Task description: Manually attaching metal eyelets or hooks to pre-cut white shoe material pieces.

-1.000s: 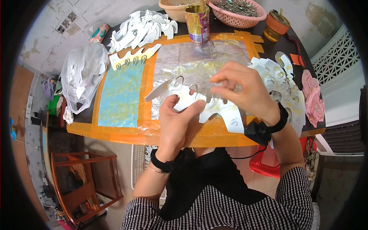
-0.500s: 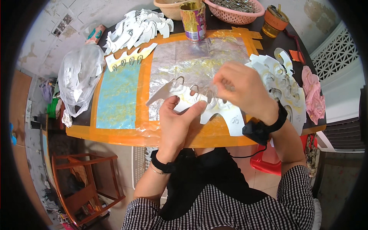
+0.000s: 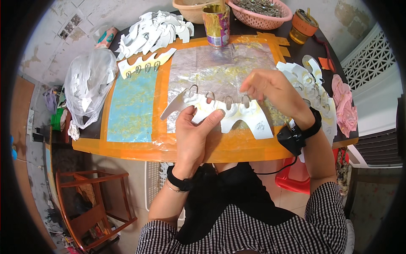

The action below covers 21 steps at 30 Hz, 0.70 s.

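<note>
My left hand [image 3: 195,129] grips a white scalloped sheet [image 3: 253,120] from its near side, with the thumb on top. Several bent metal loops [image 3: 246,100] stick up along the sheet's far edge, amid yellowish smears. Just beyond the sheet's right end, my right hand [image 3: 270,89] hovers apart from it with fingers curled in. Whether anything is pinched there is hidden. To the left, a similar white piece with metal loops [image 3: 146,67] lies across the top of a blue panel [image 3: 131,110].
White cut-outs [image 3: 154,31] are heaped at the far left beside a clear plastic bag [image 3: 91,84]. A smeared can [image 3: 216,27] and a pink basket of metal pieces [image 3: 262,15] stand at the back. More looped pieces [image 3: 308,84] and a pink cloth [image 3: 343,103] lie on the right.
My right hand has drawn back from the sheet, uncovering the loop at its right end. The sheet's right end has tilted upward. My left hand keeps its hold.
</note>
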Each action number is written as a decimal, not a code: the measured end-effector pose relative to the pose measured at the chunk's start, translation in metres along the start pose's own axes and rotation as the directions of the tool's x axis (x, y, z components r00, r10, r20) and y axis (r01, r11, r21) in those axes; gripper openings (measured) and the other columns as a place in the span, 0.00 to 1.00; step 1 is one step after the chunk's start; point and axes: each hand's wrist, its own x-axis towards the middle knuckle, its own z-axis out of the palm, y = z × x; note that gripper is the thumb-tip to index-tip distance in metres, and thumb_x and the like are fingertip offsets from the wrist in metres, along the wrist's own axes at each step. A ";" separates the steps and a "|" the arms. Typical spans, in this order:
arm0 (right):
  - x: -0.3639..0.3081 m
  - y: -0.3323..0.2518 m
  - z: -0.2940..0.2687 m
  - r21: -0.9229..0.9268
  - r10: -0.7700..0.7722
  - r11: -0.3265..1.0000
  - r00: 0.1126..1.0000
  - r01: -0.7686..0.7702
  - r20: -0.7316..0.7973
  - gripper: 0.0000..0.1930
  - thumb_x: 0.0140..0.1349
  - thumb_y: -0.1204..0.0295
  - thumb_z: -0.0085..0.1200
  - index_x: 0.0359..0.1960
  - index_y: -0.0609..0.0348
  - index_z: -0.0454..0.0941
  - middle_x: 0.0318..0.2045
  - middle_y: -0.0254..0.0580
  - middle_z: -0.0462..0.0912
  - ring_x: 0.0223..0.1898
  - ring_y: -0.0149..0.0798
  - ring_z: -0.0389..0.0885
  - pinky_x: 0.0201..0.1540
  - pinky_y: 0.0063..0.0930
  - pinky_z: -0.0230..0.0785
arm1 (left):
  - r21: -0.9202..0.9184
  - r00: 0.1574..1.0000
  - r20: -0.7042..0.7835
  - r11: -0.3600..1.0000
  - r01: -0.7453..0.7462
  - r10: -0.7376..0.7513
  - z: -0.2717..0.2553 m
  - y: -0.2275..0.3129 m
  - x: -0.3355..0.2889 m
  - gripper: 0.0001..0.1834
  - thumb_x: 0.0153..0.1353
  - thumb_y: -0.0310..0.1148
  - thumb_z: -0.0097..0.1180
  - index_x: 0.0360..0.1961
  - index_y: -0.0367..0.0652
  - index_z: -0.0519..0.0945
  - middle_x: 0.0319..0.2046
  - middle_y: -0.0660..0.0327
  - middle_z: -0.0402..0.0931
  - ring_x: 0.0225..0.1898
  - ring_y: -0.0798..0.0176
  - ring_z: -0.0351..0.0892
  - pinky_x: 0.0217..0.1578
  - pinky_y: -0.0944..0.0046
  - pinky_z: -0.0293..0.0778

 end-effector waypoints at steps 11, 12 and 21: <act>-0.007 0.004 0.027 0.176 -0.075 0.983 0.982 0.044 0.171 0.07 0.67 0.71 0.58 0.35 0.63 0.79 0.29 0.28 0.77 0.32 0.20 0.72 0.36 0.18 0.65 | -0.173 1.000 -0.007 0.985 0.017 -0.019 -0.012 -0.007 0.000 0.26 0.60 0.24 0.66 0.58 0.34 0.72 0.49 0.58 0.78 0.48 0.67 0.80 0.49 0.65 0.77; -0.007 0.005 0.031 0.149 -0.067 0.988 0.985 0.043 0.159 0.07 0.67 0.71 0.58 0.35 0.63 0.79 0.29 0.27 0.77 0.33 0.20 0.71 0.36 0.18 0.65 | -0.134 1.000 0.011 0.991 -0.004 0.006 -0.010 -0.005 0.001 0.28 0.59 0.23 0.66 0.60 0.34 0.70 0.51 0.57 0.77 0.49 0.66 0.79 0.50 0.65 0.77; -0.004 -0.005 0.023 0.489 0.008 0.870 0.995 -0.055 0.098 0.12 0.68 0.66 0.59 0.33 0.64 0.80 0.24 0.27 0.77 0.28 0.20 0.72 0.32 0.17 0.67 | -0.117 0.994 -0.082 0.989 -0.087 0.078 -0.001 -0.002 0.001 0.25 0.57 0.16 0.66 0.53 0.39 0.71 0.49 0.60 0.75 0.51 0.63 0.79 0.53 0.60 0.77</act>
